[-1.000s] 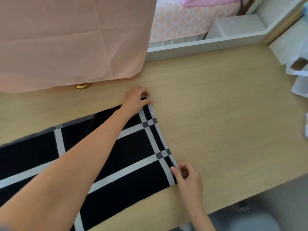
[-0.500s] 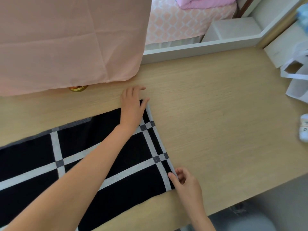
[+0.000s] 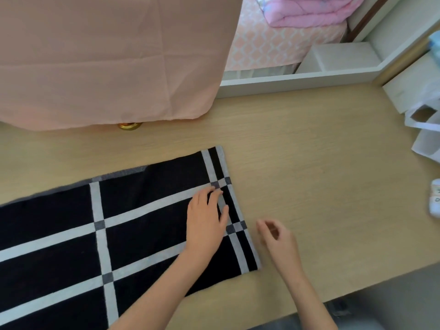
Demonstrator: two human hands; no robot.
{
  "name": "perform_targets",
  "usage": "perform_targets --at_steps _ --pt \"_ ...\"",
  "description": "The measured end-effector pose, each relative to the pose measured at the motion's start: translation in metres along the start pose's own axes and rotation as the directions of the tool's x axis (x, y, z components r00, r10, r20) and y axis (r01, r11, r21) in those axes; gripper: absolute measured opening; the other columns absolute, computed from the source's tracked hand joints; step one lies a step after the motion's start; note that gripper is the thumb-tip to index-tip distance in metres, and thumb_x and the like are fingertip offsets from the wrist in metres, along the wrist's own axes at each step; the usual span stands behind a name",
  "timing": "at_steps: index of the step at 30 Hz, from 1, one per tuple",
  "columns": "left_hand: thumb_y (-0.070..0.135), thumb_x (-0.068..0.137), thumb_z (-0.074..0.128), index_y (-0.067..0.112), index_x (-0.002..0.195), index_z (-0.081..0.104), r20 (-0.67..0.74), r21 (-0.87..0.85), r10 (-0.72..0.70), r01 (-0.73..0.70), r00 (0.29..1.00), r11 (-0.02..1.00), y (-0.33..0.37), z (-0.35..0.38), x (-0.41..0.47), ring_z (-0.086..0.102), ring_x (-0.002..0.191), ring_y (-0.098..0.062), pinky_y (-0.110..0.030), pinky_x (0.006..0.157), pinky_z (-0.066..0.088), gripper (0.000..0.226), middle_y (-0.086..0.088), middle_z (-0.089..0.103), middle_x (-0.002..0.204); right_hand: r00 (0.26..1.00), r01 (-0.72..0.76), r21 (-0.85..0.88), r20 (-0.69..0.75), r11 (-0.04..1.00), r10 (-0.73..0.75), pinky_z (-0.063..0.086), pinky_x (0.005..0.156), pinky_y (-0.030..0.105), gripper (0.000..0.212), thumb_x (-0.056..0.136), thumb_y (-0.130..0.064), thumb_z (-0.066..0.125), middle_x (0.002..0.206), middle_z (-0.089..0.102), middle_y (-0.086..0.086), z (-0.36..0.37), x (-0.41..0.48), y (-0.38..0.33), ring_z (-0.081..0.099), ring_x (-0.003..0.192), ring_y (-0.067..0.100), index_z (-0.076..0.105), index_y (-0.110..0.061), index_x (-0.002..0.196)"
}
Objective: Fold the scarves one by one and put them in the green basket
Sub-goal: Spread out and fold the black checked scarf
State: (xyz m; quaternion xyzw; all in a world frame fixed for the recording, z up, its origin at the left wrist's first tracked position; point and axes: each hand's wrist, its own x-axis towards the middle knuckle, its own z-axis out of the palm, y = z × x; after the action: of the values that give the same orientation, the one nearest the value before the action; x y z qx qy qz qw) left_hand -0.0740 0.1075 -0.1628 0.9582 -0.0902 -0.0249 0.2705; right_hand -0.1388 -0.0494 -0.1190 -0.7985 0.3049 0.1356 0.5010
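Note:
A black scarf (image 3: pixel 147 198) with white grid stripes lies flat on the light wooden table (image 3: pixel 309 163), running from the left edge to the middle. My left hand (image 3: pixel 206 220) rests flat on the scarf near its right end, fingers spread. My right hand (image 3: pixel 277 236) hovers just right of the scarf's end, fingers loosely curled and holding nothing. The green basket is not in view.
A peach cloth (image 3: pixel 107 55) hangs over the table's back left, with a gold object (image 3: pixel 129 126) under its edge. White bags (image 3: pixel 426 129) and a small white item (image 3: pixel 434 198) sit at the right. The table's front edge runs close below my right hand.
My left hand slid from the scarf's far corner to the middle of its right end. My right hand let go of the near corner and lifted away to the right.

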Motion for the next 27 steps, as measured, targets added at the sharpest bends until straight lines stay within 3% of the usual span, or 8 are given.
perform_targets --at_steps 3,8,11,13,15,18,21,27 --pt "0.041 0.08 0.069 0.017 0.114 0.058 0.01 -0.089 -0.171 0.171 0.985 0.981 0.035 0.0 -0.027 0.051 0.095 -0.015 -0.026 0.079 0.045 0.043 0.002 0.052 0.109 0.997 0.08 -0.014 0.003 0.997 -0.08 0.053 0.083 0.028 0.021 0.091 -0.041 0.057 0.099 0.065 -0.008 0.004 0.054 -0.038 0.062 0.092 0.008 0.059 -0.025 0.106" --pt "0.056 0.055 0.08 0.016 0.109 0.054 0.069 -0.148 -0.402 0.408 0.913 0.901 0.074 0.02 -0.036 0.053 0.085 -0.014 -0.025 0.07 0.048 0.072 0.005 0.051 0.102 0.991 0.042 -0.046 0.132 0.998 -0.036 0.057 0.076 0.034 0.054 0.085 -0.048 0.064 0.115 0.06 0.001 0.035 0.129 -0.099 0.063 0.093 0.017 0.05 -0.016 0.126" --pt "0.051 0.045 0.085 0.017 0.103 0.055 0.086 -0.143 -0.475 0.483 0.876 0.864 0.079 0.021 -0.026 0.052 0.077 -0.014 -0.026 0.064 0.048 0.073 0.004 0.051 0.095 0.99 0.069 -0.173 0.134 0.983 -0.046 0.055 0.083 0.039 0.052 0.082 -0.043 0.07 0.107 0.056 -0.003 0.055 0.147 -0.12 0.059 0.098 0.017 0.051 -0.013 0.12" --pt "0.035 0.05 0.086 0.019 0.099 0.057 0.031 -0.145 -0.513 0.512 0.858 0.847 0.077 0.024 -0.025 0.051 0.075 -0.013 -0.026 0.062 0.048 0.059 0.005 0.051 0.091 0.985 0.101 -0.266 0.16 0.959 -0.06 0.051 0.08 0.034 0.036 0.085 -0.034 0.07 0.098 0.058 -0.002 0.065 0.148 -0.128 0.058 0.091 0.015 0.055 -0.013 0.11" --pt "0.018 0.064 0.081 0.022 0.098 0.057 0.019 -0.221 -0.53 0.52 0.848 0.825 0.071 0.022 -0.029 0.051 0.078 -0.011 -0.025 0.065 0.049 0.042 0.008 0.052 0.092 0.984 0.117 -0.203 0.157 0.972 -0.086 0.051 0.077 0.034 0.018 0.086 -0.022 0.069 0.097 0.066 0.005 0.072 0.147 -0.13 0.062 0.086 0.019 0.06 -0.012 0.098" --pt "0.011 0.09 0.057 0.025 0.101 0.053 0.155 -0.437 -0.607 0.605 0.78 0.666 0.059 0.004 -0.036 0.053 0.078 -0.007 -0.022 0.066 0.049 0.019 0.012 0.054 0.096 0.975 0.192 -0.075 0.125 0.978 -0.182 0.051 0.073 0.031 0.011 0.088 -0.018 0.066 0.096 0.065 0.006 0.076 0.137 -0.133 0.063 0.09 0.022 0.059 -0.013 0.094" --pt "0.01 0.097 0.047 0.025 0.099 0.05 0.247 -0.646 -0.634 0.612 0.733 0.456 0.041 -0.017 -0.048 0.053 0.064 -0.009 -0.023 0.057 0.046 0.015 0.005 0.06 0.087 0.947 0.293 -0.02 0.144 0.956 -0.287 0.049 0.069 0.029 0.008 0.09 -0.02 0.063 0.094 0.064 0.003 0.079 0.125 -0.141 0.061 0.085 0.018 0.055 -0.02 0.091" --pt "0.009 0.099 0.04 0.025 0.105 0.052 0.373 -0.77 -0.52 0.57 0.768 0.289 0.044 -0.038 -0.056 0.05 0.068 -0.009 -0.02 0.059 0.043 0.021 -0.003 0.066 0.097 0.956 0.285 0.07 0.056 0.956 -0.289 0.049 0.068 0.039 0.008 0.09 -0.017 0.063 0.086 0.066 0.009 0.064 0.111 -0.146 0.06 0.076 0.021 0.057 -0.018 0.086"
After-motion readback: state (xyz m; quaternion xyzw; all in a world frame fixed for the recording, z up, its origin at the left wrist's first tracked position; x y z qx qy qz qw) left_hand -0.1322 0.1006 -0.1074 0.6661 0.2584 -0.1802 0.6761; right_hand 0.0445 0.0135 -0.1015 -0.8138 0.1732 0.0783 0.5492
